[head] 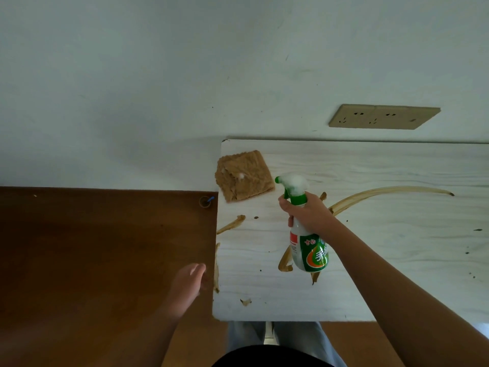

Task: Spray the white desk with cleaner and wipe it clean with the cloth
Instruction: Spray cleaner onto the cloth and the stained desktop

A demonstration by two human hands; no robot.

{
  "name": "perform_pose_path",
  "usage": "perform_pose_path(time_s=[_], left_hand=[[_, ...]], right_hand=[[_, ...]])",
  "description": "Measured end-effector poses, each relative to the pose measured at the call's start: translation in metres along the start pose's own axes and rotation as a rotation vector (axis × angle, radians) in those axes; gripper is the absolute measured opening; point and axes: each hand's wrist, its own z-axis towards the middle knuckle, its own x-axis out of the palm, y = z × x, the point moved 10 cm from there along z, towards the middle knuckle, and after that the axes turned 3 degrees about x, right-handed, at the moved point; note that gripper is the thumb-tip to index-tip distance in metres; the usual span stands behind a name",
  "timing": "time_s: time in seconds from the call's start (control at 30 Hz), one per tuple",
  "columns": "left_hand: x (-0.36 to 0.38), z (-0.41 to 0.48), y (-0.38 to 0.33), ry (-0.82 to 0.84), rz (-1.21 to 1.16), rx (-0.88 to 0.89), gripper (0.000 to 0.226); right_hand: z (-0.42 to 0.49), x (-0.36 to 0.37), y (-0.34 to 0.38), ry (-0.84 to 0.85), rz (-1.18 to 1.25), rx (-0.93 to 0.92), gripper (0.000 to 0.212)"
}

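Head view: my right hand (309, 215) curls round the neck of the spray bottle (309, 250) over the white desk (383, 260). My left hand (186, 283) hangs spread beside the desk's left edge. The foamy nozzle points toward the cloth (243, 176) at the far-left corner, so I risk soaking that nubbly tan square and missing the glossy brown streaks (383, 192). The bottle is smooth plastic, and the desk is faintly grained.

Light: soft, even, rather dim, cool green cast on wall (185, 75) | Brightest: white desk (397, 221) | Darkest: brown table (92, 247) | Shadow: faint band on wall above desk's far edge | Blur: my left hand (189, 280) soft-edged; foam at nozzle of spray bottle (309, 250) in my right hand (307, 211) smeared | Distortion: my right forearm swells toward lower-right corner
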Motion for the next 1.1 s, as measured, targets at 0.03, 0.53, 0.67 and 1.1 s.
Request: perform_pose_path(time_s=[0.03, 0.53, 0.67, 1.1], left_hand=[[0.000, -0.001, 0.001, -0.001, -0.002, -0.001, 0.021], [-0.007, -0.006, 0.012, -0.027, -0.090, -0.016, 0.022], [-0.006, -0.007, 0.015, -0.023, -0.105, -0.015, 0.020], [-0.008, -0.002, 0.010, -0.031, -0.103, -0.005, 0.020]], right_hand=[[0.000, 0.000, 0.000, -0.001, 0.020, 0.001, 0.031], [0.006, 0.025, 0.018, 0.031, -0.040, -0.070, 0.025], [0.010, 0.025, 0.016, -0.002, -0.070, -0.046, 0.026], [0.019, 0.016, 0.024, -0.023, -0.047, -0.046, 0.012]])
